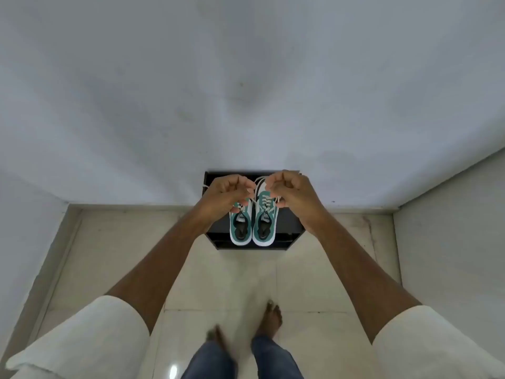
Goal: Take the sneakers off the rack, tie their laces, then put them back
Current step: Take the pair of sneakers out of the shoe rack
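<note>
Teal-and-white lace-up sneakers [254,224] side by side on the black box-shaped rack [291,222], heels toward the person, just under both hands | left hand [228,193] and right hand [291,190] each pinching cream laces [259,181], likely mid-knot | rack serves as rest for tying

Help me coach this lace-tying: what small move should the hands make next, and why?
Probably draw the two hands apart to snug the lace. The left hand and right hand each pinch white lace above the right-side sneaker, which sits beside the other sneaker on the black rack. Whether a knot has formed is hidden.
</note>
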